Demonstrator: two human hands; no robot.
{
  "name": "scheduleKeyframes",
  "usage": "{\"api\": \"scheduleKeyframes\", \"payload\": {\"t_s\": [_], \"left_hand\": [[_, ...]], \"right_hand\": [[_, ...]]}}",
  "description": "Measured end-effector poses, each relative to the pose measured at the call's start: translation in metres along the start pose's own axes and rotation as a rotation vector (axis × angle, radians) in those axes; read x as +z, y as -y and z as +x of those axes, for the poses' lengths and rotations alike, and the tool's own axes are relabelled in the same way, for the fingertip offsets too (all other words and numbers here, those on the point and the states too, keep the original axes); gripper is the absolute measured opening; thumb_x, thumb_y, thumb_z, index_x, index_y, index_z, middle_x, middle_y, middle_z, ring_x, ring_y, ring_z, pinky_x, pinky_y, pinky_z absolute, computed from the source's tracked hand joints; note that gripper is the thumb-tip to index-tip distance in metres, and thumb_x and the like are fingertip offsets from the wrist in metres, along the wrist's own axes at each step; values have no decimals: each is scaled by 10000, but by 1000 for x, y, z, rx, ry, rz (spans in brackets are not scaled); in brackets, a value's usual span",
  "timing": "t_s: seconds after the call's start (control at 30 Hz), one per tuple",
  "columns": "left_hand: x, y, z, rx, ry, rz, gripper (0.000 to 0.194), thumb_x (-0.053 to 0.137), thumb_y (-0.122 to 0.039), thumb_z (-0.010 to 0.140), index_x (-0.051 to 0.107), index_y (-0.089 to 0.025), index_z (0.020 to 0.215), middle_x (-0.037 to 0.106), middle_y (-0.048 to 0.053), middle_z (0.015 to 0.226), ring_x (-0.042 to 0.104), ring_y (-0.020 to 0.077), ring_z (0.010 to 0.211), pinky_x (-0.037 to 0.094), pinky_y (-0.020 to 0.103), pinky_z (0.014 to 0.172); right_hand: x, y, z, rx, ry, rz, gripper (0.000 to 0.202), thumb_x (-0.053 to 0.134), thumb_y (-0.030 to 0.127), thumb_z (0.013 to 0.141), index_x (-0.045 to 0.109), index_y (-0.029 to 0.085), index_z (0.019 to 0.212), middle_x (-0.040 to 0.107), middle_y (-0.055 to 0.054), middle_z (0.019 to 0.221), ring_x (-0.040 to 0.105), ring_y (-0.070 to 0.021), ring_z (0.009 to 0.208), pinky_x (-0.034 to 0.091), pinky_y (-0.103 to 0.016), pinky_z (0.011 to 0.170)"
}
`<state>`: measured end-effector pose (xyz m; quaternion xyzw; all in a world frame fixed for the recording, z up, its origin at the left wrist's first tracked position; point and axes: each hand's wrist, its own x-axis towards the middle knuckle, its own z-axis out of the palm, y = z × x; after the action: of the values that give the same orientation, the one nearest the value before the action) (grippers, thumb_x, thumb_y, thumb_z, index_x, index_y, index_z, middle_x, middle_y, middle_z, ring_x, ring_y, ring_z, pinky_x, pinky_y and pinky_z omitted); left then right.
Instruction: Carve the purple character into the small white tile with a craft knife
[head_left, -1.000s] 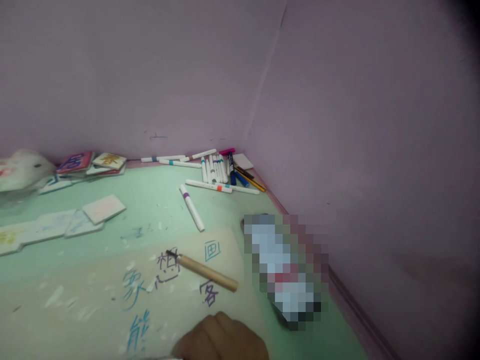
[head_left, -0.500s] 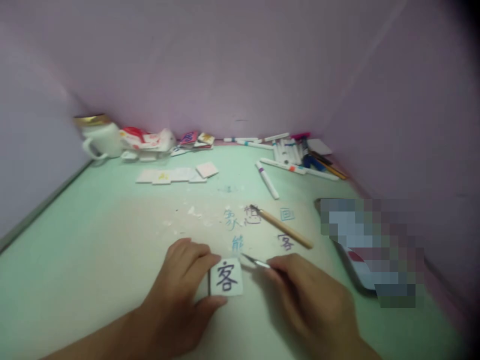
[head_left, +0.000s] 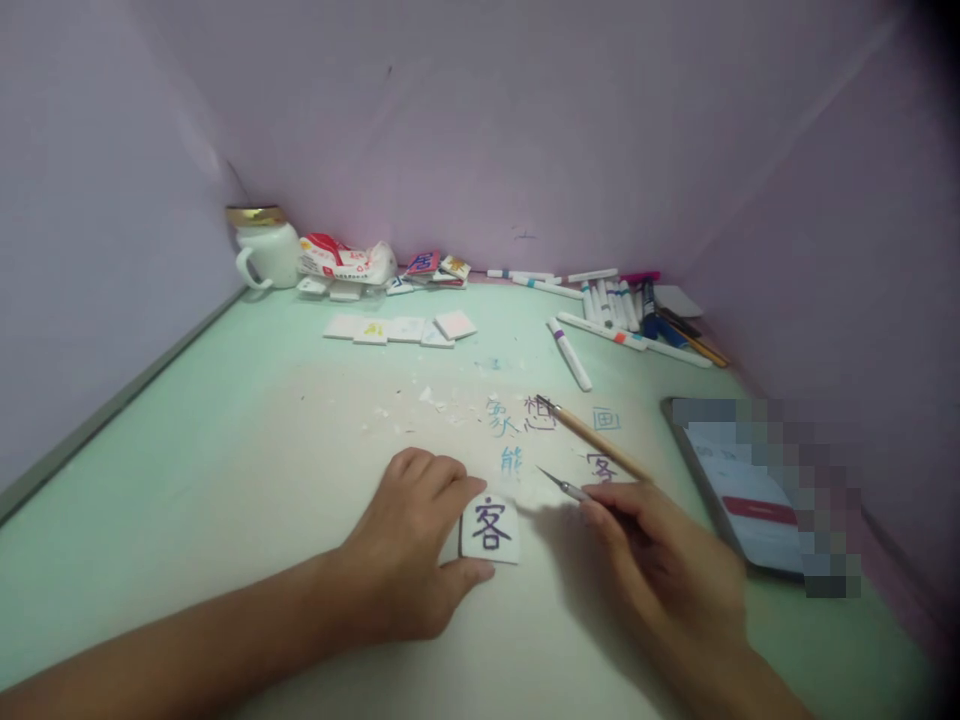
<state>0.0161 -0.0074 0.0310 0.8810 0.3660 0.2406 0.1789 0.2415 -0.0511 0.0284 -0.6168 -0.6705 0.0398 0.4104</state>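
Note:
A small white square tile [head_left: 491,528] with a dark purple character lies on the table [head_left: 315,490]. My left hand [head_left: 424,540] grips it by its top and bottom edges between fingers and thumb. To the right, my right hand [head_left: 652,560] is closed round a thin metal craft knife [head_left: 566,487], its tip pointing up and left, apart from the tile. Behind that hand lies a wooden-handled tool [head_left: 596,436] with a dark tip. Characters in blue and purple are written on the table beyond the tile, and white scraps [head_left: 427,395] lie to their left.
A phone [head_left: 742,495] rests at the right. A purple-banded marker [head_left: 570,355] and a pile of markers [head_left: 611,303] lie further back. Blank tiles [head_left: 405,329], patterned tiles [head_left: 424,263], a red-and-white packet [head_left: 349,262] and a lidded white mug [head_left: 268,252] are at the back left.
The whole view has shifted, so things appear further right. My right hand with the knife has drawn away from the tile, and its tip is now further from the tile's corner.

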Motion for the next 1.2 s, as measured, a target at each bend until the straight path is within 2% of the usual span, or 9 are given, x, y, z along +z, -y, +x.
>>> {"api": "scheduleKeyframes", "payload": {"t_s": [0.17,0.3,0.5,0.67,0.97,1.2], "left_hand": [[-2,-1,-1,15,16,-18,391,651,-255,734,562,-143,1098,554,108,990,480,265,899,396,502,864],[-1,0,0,-2,5,-38,370,640,-265,747,555,-164,1093,549,102,992,477,265,908,385,498,874],[1,1,0,-21,4,-56,361,656,-243,735,560,-163,1074,547,97,983,477,264,909,386,489,867],[1,1,0,-9,-12,-63,347,644,-238,735,568,-167,1066,552,95,973,484,260,903,393,489,863],[1,0,1,-2,-25,-77,349,672,-200,714,575,-146,1045,551,92,960,478,257,887,399,496,853],[1,0,2,-5,-22,-80,335,672,-189,716,578,-141,1034,544,85,938,468,253,888,378,476,860]], "right_hand": [[0,0,-2,-19,44,-17,128,551,298,899,662,234,908,717,-1,740,661,-136,600,465,-238,519],[0,1,-3,-62,97,-33,131,537,270,899,663,237,894,705,16,703,644,-121,560,446,-235,527],[0,-1,-6,-147,152,-117,195,480,282,940,670,242,912,721,6,733,680,-140,652,436,-246,574],[-2,-2,-9,-212,184,-170,229,458,297,954,673,241,897,719,7,706,674,-136,615,420,-243,546],[0,-1,-11,-165,236,-197,289,419,371,982,663,245,895,699,12,741,666,-112,624,403,-223,517],[-2,3,-10,-151,231,-204,243,449,343,970,663,243,916,702,15,771,663,-115,654,404,-225,540]]}}
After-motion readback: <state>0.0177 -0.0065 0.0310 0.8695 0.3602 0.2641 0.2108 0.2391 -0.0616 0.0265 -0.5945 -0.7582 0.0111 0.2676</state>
